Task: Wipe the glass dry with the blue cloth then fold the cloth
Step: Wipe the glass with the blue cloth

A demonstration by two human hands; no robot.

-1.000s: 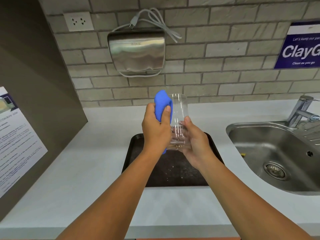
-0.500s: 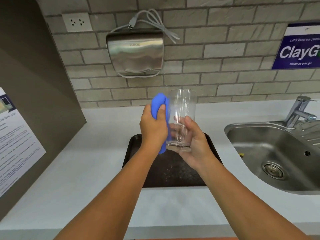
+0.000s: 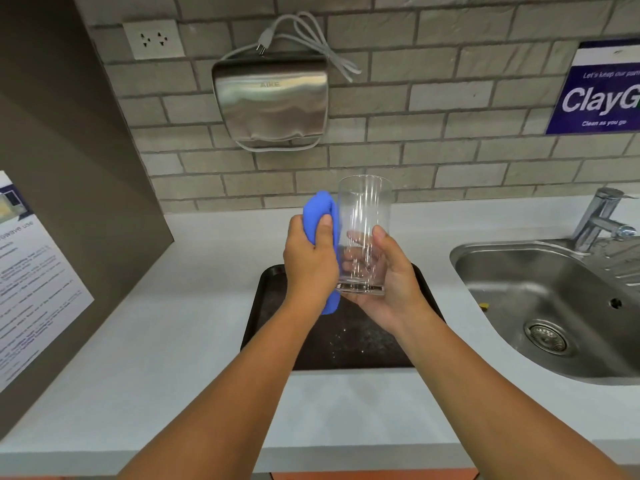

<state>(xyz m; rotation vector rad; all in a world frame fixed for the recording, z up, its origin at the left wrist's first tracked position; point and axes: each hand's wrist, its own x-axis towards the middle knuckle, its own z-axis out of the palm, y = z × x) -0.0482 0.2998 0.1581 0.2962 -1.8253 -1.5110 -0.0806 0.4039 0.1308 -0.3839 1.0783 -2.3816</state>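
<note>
Head view: right hand (image 3: 382, 271) grips the glass (image 3: 363, 233) upright by its base, above the tray (image 3: 374, 348) on the table (image 3: 173, 341). Left hand (image 3: 310, 261) clamps the blue cloth (image 3: 320, 209) against its side. Advice: rotate glass, keep cloth pressed, then do inside. Glass looks empty; sink (image 3: 519, 271) empty; tray shows droplets.

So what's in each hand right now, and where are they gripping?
The right hand holds the glass upright by its lower half and base. The left hand grips the bunched blue cloth around its middle, against the glass's side.
</note>
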